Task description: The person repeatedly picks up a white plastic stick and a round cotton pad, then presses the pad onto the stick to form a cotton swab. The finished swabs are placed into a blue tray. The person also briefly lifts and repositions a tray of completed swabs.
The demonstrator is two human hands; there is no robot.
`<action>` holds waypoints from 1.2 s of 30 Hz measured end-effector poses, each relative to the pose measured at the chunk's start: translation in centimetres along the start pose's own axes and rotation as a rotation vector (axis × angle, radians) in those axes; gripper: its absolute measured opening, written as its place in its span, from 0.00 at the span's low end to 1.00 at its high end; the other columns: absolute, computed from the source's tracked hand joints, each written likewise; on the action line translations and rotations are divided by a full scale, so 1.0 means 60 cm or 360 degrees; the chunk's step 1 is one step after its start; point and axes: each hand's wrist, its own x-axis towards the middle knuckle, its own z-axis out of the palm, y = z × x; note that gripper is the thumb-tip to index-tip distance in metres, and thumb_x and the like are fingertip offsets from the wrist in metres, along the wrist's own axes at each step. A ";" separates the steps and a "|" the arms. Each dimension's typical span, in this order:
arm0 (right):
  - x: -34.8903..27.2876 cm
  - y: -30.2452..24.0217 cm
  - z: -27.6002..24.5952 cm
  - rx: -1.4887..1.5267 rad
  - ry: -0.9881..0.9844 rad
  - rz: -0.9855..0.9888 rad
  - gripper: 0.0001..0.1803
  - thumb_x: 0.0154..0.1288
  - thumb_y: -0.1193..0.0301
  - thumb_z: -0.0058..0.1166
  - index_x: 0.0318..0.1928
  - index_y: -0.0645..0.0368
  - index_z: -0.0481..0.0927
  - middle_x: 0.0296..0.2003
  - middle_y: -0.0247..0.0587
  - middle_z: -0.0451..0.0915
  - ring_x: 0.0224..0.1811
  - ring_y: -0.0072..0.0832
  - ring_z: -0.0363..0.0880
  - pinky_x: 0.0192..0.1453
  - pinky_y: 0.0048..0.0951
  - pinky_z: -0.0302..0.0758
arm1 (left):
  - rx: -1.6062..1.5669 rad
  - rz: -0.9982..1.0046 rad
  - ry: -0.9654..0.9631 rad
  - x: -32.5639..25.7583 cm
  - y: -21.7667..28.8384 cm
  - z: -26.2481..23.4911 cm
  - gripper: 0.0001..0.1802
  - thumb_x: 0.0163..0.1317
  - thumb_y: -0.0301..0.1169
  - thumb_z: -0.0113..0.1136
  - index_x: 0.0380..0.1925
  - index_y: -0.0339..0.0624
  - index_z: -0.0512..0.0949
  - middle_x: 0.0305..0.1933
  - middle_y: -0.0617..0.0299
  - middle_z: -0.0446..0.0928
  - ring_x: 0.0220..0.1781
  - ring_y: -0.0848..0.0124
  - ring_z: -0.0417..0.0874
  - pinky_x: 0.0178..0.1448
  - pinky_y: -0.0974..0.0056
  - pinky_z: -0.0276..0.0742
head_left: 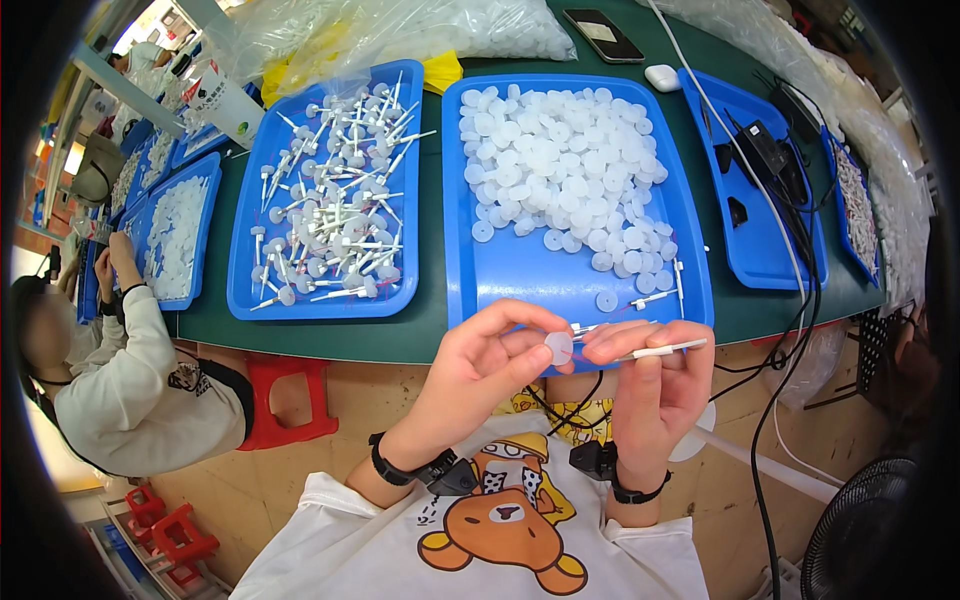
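The left hand (478, 365) pinches a small round translucent white plastic cap (558, 347) between thumb and fingertips, and the right hand (655, 375) grips a thin white plastic stick (662, 349) that points toward the cap, both held close together just in front of the near edge of the green counter (430, 250). Just beyond them on the counter a blue plastic tray (545, 275) carries a heap of the same white caps, a second blue tray (240, 290) to its left holds finished white stems with caps, and a person in a white sleeve (140, 380) sits at far left
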 end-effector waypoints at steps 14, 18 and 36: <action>-0.012 -0.002 -0.003 -0.0306 -0.0157 -0.0291 0.10 0.74 0.81 0.41 0.51 0.63 0.60 0.40 0.63 0.82 0.41 0.43 0.85 0.43 0.41 0.85 | 0.0007 -0.0133 -0.0008 -0.003 -0.003 -0.002 0.12 0.73 0.25 0.52 0.53 0.32 0.73 0.45 0.57 0.81 0.48 0.71 0.83 0.53 0.66 0.79; -0.013 -0.002 -0.002 -0.0305 -0.0133 -0.0260 0.10 0.73 0.81 0.44 0.50 0.63 0.61 0.41 0.61 0.83 0.43 0.43 0.84 0.46 0.43 0.83 | 0.0010 -0.0059 0.0004 -0.004 -0.003 0.004 0.12 0.69 0.20 0.56 0.51 0.31 0.74 0.49 0.56 0.79 0.51 0.70 0.82 0.56 0.65 0.79; -0.025 -0.003 0.009 -0.0116 0.0146 0.0080 0.14 0.53 0.85 0.66 0.42 0.66 0.81 0.36 0.47 0.86 0.37 0.30 0.78 0.42 0.28 0.75 | 0.0112 0.0514 0.0026 -0.007 -0.035 0.008 0.18 0.52 0.09 0.68 0.44 0.29 0.80 0.47 0.49 0.79 0.56 0.62 0.81 0.61 0.59 0.79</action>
